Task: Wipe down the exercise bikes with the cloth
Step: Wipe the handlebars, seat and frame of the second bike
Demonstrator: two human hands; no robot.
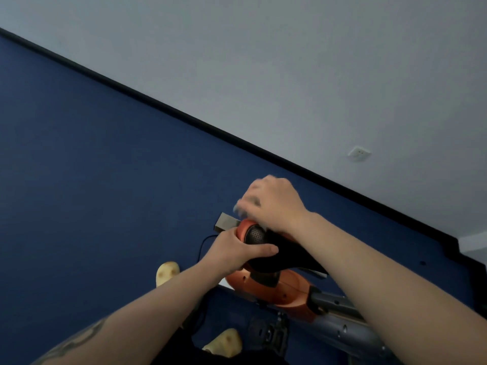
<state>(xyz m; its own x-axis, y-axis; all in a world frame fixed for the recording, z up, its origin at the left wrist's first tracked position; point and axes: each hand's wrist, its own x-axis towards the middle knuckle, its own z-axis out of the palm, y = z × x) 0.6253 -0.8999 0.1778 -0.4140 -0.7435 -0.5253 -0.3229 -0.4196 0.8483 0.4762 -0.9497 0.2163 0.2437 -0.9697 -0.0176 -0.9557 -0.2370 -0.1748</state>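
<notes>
The exercise bike's black saddle (284, 252) with its orange rim sits in the lower middle of the head view. My left hand (234, 251) grips the saddle's rounded end, thumb laid over the top. My right hand (271, 204) is blurred just above the saddle's far side, fingers curled. A pale scrap that looks like the cloth (238, 206) shows at its fingertips; most of it is hidden. Below the saddle lie the bike's orange housing (276, 288) and grey frame tube (342, 325).
Blue floor (92, 180) spreads to the left, ending at a black skirting (163, 106) under a grey wall with a socket (359, 153). A grey metal bar (226, 221) and a black cable (205, 241) lie by the saddle. My yellow slippers (167, 272) stand beside a black pedal (266, 335).
</notes>
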